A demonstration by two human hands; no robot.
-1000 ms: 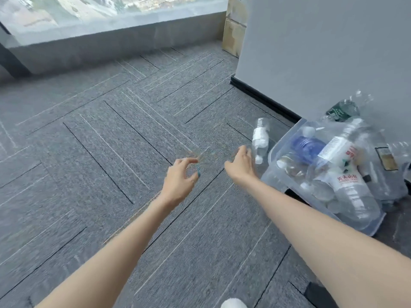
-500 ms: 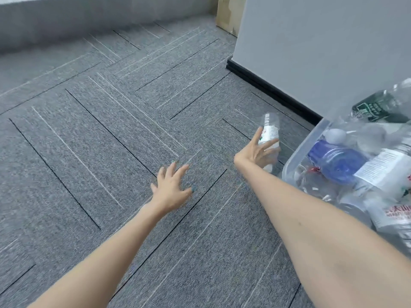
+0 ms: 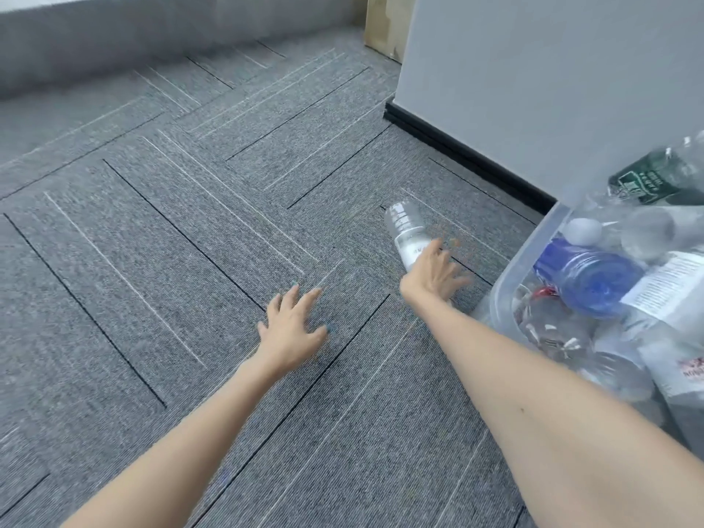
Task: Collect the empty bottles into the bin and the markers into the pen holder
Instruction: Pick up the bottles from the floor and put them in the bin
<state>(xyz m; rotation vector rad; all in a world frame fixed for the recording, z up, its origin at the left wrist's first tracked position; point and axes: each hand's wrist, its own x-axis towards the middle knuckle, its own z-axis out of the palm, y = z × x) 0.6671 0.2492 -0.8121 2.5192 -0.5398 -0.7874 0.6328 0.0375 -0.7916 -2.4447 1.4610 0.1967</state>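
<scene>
- Head camera, right of centre: your right hand lies over the lower end of a clear bottle that is on its side on the grey carpet floor, just left of the bin.
- The fingers of that hand look splayed and are blurred, so I cannot tell whether you have the bottle held or are only touching it.
- Your left hand, in the middle of the frame, is released with fingers spread and carries nothing. Whether it rests on the carpet or hovers over it is unclear.
- The bin at the right edge is already heaped: a blue bottle, a green-labelled bottle and several clear ones stand above its rim.
- Risk one: the bottle is round, light and smooth. If you lift before your fingers wrap it, it will likely roll away across the carpet towards the wall.
- Risk two: dropped on that heap, it may slide off and land back on the floor, or knock a neighbour out. Place it low in a gap, don't toss it.
- No markers or pen holder are in view, so that half of the job looks undone.
</scene>
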